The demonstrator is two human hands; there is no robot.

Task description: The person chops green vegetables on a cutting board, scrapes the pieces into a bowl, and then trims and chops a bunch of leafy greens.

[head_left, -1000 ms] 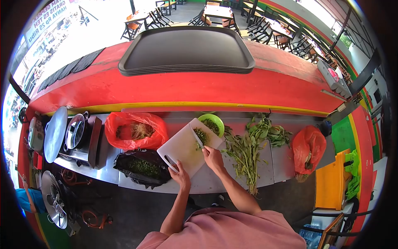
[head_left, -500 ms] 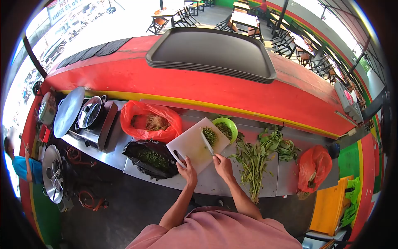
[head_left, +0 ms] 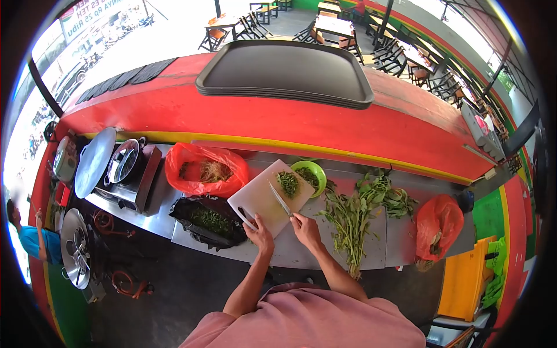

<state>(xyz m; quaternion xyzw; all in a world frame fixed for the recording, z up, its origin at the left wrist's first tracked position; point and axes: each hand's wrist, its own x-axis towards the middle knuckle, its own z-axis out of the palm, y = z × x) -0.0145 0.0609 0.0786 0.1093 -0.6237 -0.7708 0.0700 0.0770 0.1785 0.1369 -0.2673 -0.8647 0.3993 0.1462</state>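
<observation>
Steel counter [head_left: 393, 232] runs below a red ledge that carries a stack of dark trays [head_left: 284, 69], with café tables and chairs beyond it in bright daylight. From the head view, a white cutting board [head_left: 264, 197] lies at an angle near the counter's middle. The left hand [head_left: 259, 235] has its fingers curled over the board's near corner, by the handle slot. The right hand [head_left: 306, 229] is closed round the handle of a knife [head_left: 280, 200], whose blade lies across the board and points away toward a small pile of chopped greens [head_left: 288, 183] at the far end. Touching that far end is a green bowl [head_left: 321, 174], which already has chopped greens in it. Right of the board, just beside the right hand, a loose heap of leafy stems [head_left: 351, 223] lies whole on the steel, so the cutting looks only partly done (a small share, to judge by the heap). Left of the board sit a red bag [head_left: 203, 171] with pale stringy scraps and, nearer, a black bag [head_left: 209, 220] with green trimmings. A second red bag [head_left: 436, 223] stands at the right end. At the far left are a stove [head_left: 125, 168] with lidded pots and another person's blue sleeve [head_left: 29, 238].
</observation>
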